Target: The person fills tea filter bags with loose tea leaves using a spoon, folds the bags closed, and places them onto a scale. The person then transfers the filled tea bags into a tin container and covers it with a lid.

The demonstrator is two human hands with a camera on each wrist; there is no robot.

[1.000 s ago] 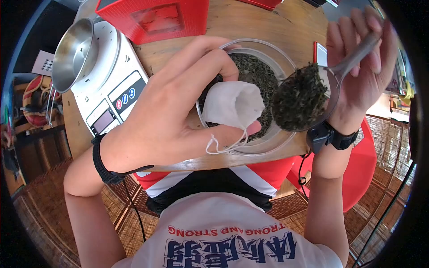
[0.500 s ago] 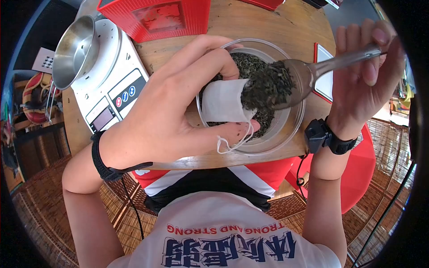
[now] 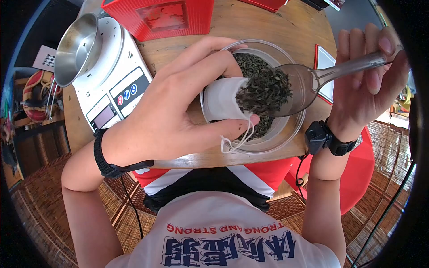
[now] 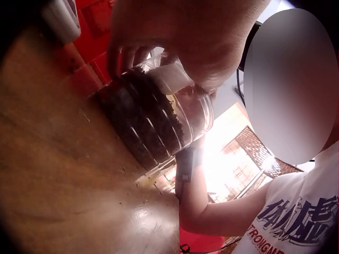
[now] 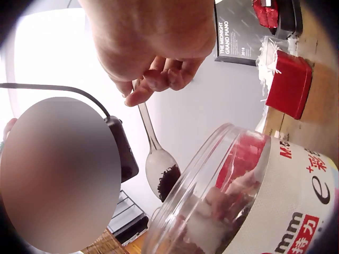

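My left hand (image 3: 174, 107) holds a white drawstring tea bag (image 3: 219, 100) over the clear round jar (image 3: 292, 136), thumb and fingers around the bag's mouth. The bag lies sideways, its opening facing right and its white string (image 3: 237, 144) hanging by the thumb. With my right hand (image 3: 371, 85) I pinch the handle of a translucent grey spoon (image 3: 301, 85). A heap of dark dried tea leaves (image 3: 266, 91) fills the spoon's front, right at the bag's mouth. More leaves show inside the jar (image 4: 153, 127) in the left wrist view.
A white kitchen scale (image 3: 100, 105) with a steel bowl (image 3: 73, 58) on it stands at the left. Behind is a red box (image 3: 192, 18). A red tin (image 5: 290, 84) beside white strings shows in the right wrist view.
The spoon of tea leaves has moved left from beside the jar to the bag's mouth and levelled out. The left hand has kept its place, with the bag turned slightly.
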